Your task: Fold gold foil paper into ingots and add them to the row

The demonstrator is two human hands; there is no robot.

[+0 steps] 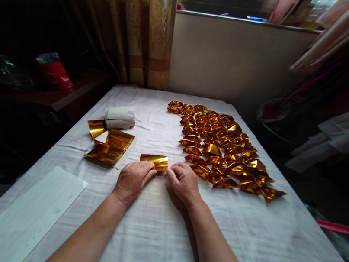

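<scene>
A folded strip of gold foil paper (154, 161) lies on the white cloth-covered table (159, 234) just beyond my hands. My left hand (132, 179) pinches its near edge with fingertips curled. My right hand (183, 181) presses the right end of the same strip. To the right, several folded gold foil pieces (220, 149) are laid out in rows. A stack of flat gold foil sheets (108, 145) lies to the left, with a white paper roll (120, 116) behind it.
A white paper sheet (27, 216) lies at the table's near left. A red bag (54, 71) sits on a dark side shelf at left. Curtains (134, 24) and a window sill stand behind the table. Fabric hangs at right; a pink handle (337, 227) shows low right.
</scene>
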